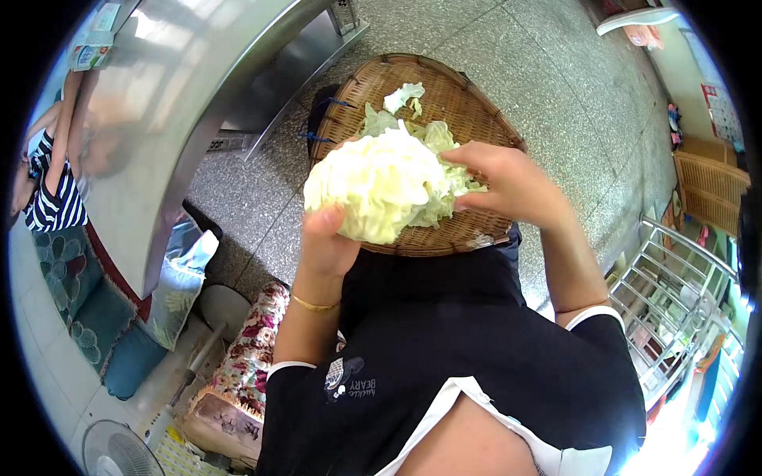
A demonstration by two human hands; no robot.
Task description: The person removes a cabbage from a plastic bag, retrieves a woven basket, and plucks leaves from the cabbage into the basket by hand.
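A pale yellow-green cabbage head [373, 184] is held above a round woven bamboo tray [464, 103] that rests on the lap. My left hand [327, 238] is wrapped round the cabbage's lower left side, thumb on top and the other fingers hidden beneath it. At the cabbage's right side, my right hand [504, 181] has its thumb and fingers closed on a loose leaf [454, 194]. Torn leaves lie on the tray behind the cabbage, with a small pale piece [403, 97] farther back.
A metal table [182, 87] stands at the left, with a person in a striped top [59, 186] beyond it. A fan [119, 452] is at the lower left. Metal rack [667, 285] and wicker chair [710, 190] are at the right.
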